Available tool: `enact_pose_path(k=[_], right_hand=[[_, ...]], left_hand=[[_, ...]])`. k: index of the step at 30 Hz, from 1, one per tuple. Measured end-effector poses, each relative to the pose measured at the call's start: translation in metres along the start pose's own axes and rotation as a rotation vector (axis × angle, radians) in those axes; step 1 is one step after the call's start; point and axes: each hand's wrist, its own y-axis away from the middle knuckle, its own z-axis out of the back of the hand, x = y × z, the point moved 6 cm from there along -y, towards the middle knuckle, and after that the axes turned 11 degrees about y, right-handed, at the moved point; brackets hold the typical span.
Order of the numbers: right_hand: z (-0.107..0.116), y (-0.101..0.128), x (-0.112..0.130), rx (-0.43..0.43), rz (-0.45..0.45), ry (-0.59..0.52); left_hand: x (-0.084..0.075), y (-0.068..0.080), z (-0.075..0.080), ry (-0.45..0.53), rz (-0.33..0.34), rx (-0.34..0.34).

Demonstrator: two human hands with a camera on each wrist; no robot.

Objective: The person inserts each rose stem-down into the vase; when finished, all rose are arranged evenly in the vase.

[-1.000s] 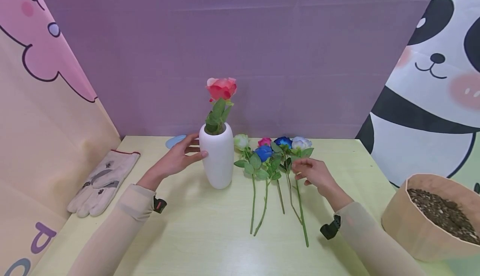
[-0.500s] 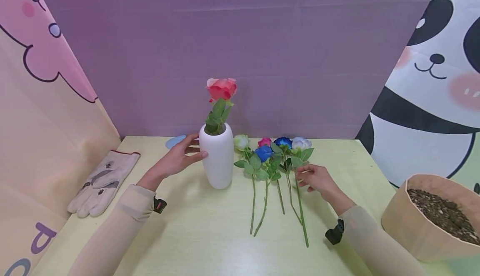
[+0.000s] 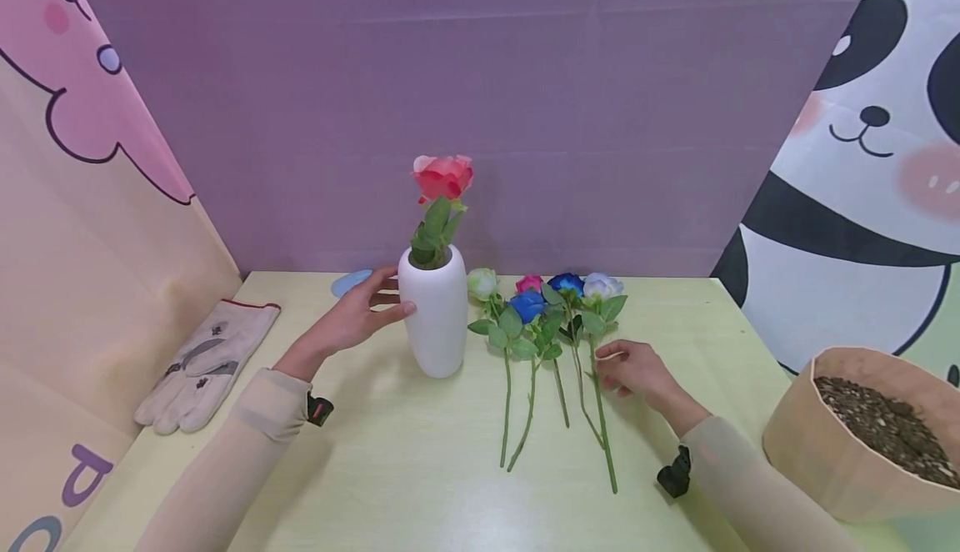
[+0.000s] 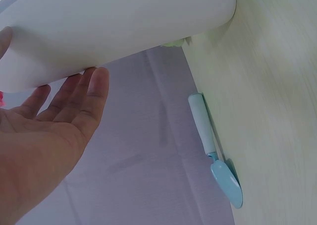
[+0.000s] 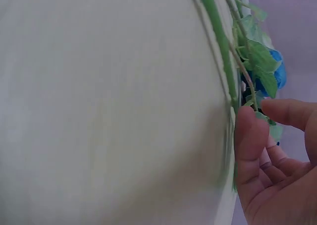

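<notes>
My left hand [image 3: 352, 314] holds the side of a white vase [image 3: 437, 327], thumb in front and fingers behind; in the left wrist view the fingertips [image 4: 99, 79] meet its wall. An artificial red-pink rose [image 3: 444, 178] with green leaves stands upright in the vase. My right hand [image 3: 637, 375] is at the upper stem of the pale blue-white flower [image 3: 602, 287], the rightmost one lying on the table. In the right wrist view, a small gap shows between its thumb [image 5: 251, 136] and forefinger, with the green stem [image 5: 218, 36] right by the thumb.
Left of that flower lie a dark blue flower [image 3: 566, 285], a blue rose [image 3: 528, 306], a pink flower [image 3: 529, 283] and a pale green one [image 3: 482, 283]. Gloves [image 3: 210, 364] lie at left. A blue trowel [image 4: 225, 180] is behind the vase; a soil-filled pot [image 3: 825, 444] stands right.
My right hand has moved down and slightly right along the pale flower's stem, away from its leaves. The left hand, vase and flowers look the same.
</notes>
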Motion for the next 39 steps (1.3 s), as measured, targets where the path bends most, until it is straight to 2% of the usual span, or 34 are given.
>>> enact_pose_path(k=[26, 39], right_hand=[[-0.0053, -0.0003, -0.0017, 0.001, -0.033, 0.015], [-0.0041, 0.0003, -0.0038, 0.057, -0.019, -0.033]], left_hand=[[-0.0019, -0.0004, -0.0005, -0.007, -0.006, -0.003], [-0.0010, 0.0003, -0.0004, -0.011, -0.004, -0.001]])
